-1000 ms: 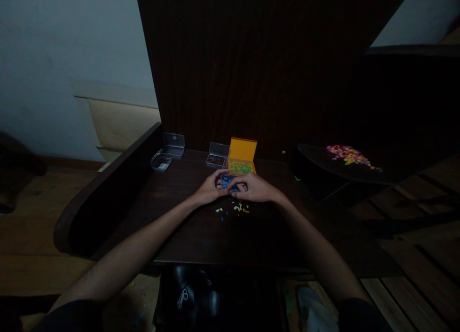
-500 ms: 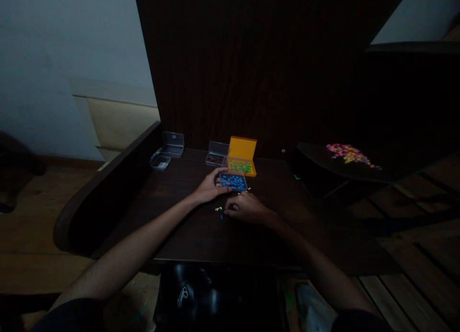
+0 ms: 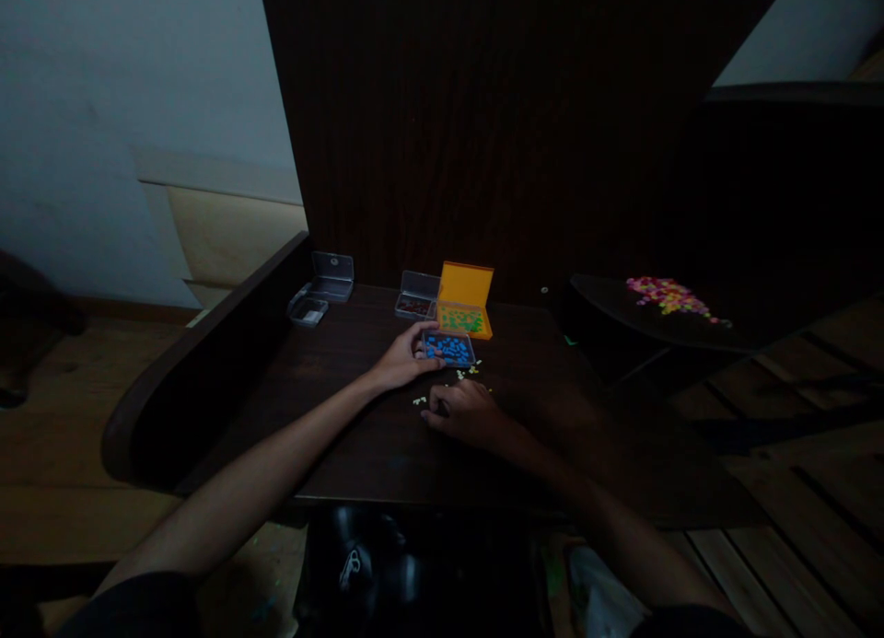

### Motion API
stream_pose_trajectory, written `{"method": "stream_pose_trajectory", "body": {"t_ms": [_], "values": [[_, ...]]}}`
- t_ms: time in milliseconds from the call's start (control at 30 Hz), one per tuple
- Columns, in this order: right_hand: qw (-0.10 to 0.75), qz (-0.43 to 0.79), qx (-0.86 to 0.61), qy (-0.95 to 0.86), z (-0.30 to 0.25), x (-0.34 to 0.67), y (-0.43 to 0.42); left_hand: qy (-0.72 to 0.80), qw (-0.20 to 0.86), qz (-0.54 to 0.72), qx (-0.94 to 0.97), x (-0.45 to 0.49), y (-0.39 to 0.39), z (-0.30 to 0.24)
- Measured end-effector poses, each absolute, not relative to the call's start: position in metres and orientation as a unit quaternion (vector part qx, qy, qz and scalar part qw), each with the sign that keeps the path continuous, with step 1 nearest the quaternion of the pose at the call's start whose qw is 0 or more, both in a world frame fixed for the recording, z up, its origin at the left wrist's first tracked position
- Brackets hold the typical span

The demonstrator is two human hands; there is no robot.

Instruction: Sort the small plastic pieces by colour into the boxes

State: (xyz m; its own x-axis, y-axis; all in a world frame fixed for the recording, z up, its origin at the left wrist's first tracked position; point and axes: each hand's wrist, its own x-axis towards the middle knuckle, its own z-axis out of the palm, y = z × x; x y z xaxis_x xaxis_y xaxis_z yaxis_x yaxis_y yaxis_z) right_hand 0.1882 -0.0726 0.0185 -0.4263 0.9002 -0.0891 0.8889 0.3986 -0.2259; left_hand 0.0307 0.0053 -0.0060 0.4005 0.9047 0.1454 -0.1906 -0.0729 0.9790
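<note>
My left hand (image 3: 406,357) grips the left side of a small clear plastic box (image 3: 472,351), its fingers curled at the rim. Many small blue pieces (image 3: 452,351) lie in this box. Just in front of it is my right hand (image 3: 466,412), with thumb and forefinger pinched together low over the tabletop. A trace of blue shows at these fingertips, where a loose blue piece lay; most of it is hidden. Small pale yellow pieces (image 3: 473,370) are scattered between the box and my right hand, and a few more pale pieces (image 3: 419,400) lie left of its fingers.
Behind the held box stand an open orange box (image 3: 467,284) with green pieces and an open clear box (image 3: 420,283) with dark reddish pieces. Further left are more open clear boxes (image 3: 332,277). A raised side panel (image 3: 207,362) bounds the left. A multicoloured heap (image 3: 668,295) lies on the right ledge.
My right hand has moved slightly toward me and left, its fingertips closing over the loose blue piece. More pale yellow pieces are uncovered behind it. My left hand and the box stay still.
</note>
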Motion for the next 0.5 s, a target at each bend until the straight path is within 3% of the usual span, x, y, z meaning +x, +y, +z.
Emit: {"method": "stream_pose_trajectory", "body": {"t_ms": [500], "values": [[0.022,0.065,-0.588,-0.806,0.02,0.184,-0.088,0.306,0.608,0.459,0.571,0.031,0.007,-0.009]]}}
